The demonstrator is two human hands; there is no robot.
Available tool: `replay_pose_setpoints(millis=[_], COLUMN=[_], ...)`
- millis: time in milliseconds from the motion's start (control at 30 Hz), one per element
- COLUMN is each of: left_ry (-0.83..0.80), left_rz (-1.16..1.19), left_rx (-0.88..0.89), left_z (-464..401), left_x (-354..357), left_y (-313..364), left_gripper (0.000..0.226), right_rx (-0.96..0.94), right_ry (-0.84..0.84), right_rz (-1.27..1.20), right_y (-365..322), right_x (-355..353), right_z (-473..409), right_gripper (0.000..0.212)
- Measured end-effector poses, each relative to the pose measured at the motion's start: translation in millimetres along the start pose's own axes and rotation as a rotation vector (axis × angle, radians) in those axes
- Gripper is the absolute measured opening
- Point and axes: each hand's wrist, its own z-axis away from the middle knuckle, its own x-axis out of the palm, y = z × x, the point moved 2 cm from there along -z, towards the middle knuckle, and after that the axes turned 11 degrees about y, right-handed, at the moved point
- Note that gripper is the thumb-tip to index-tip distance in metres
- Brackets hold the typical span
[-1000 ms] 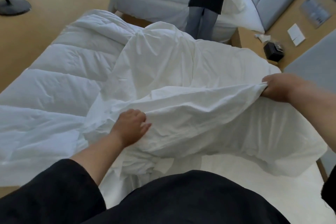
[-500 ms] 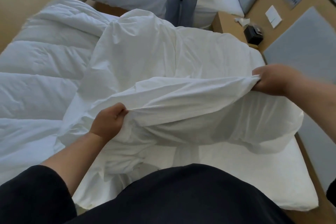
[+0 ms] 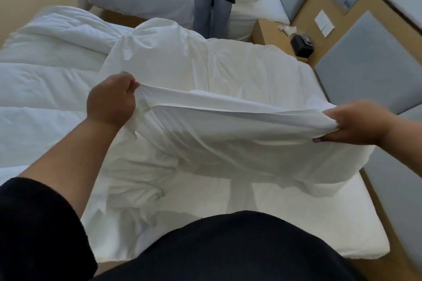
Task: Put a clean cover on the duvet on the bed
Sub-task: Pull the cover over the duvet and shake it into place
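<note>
Two beds (image 3: 285, 223), perhaps hotel ones, bear white bedding (image 3: 228, 70).

White cover (image 3: 228, 70), white quilted duvet (image 3: 45, 98), grey headboard (image 3: 370, 70), black sleeve (image 3: 34, 230)

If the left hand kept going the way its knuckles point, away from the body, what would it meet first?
Probably the cover itself: the left hand grips its raised edge, and bunched cover lies beyond on the bed. The duvet is off to its left. Depth unclear.
</note>
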Motion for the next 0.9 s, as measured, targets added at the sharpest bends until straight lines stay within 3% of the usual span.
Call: replay_pose_setpoints(millis=[133,200,233,367,433,500,567,633,767,900], left_ry=[-0.553,-0.795,-0.888,-1.053,-1.008,-0.795,-0.525,-0.404,-0.684,-0.674], left_rz=[-0.023,-0.006,0.015,0.340,0.183,-0.017,0.076,0.170,0.048,0.164], left_rx=[0.057,0.103,0.085,-0.144,0.054,0.176,0.259,0.348,0.215,0.124], left_z=[38,81,100,142,150,152,153,157,146,115], left_x=[68,91,95,72,54,40,30,28,60,86], left_y=[25,42,47,67,79,90,106,131,159,154], left_gripper=[0.018,0.011,0.009,0.043,0.088,0.114,0.106,0.101,0.111,0.091], right_rx=[0.019,0.075,0.099,0.200,0.238,0.237,0.214,0.203,0.158,0.130], right_ry=[0.005,0.005,0.012,0.045,0.049,0.083,0.089,0.072,-0.006,-0.080], right_rz=[-0.109,-0.084,-0.073,-0.099,-0.137,-0.183,-0.219,-0.241,-0.236,-0.267], right_y=[15,20,19,8,3,1,-3,-7,-15,-11], right_x=[-2,3,5,8,6,4,3,1,-5,-5], right_z=[18,21,19,1,-10,-18,-21,-24,-30,-29], right_gripper=[0.088,0.097,0.099,0.092,0.086,0.084,0.079,0.068,0.065,0.072])
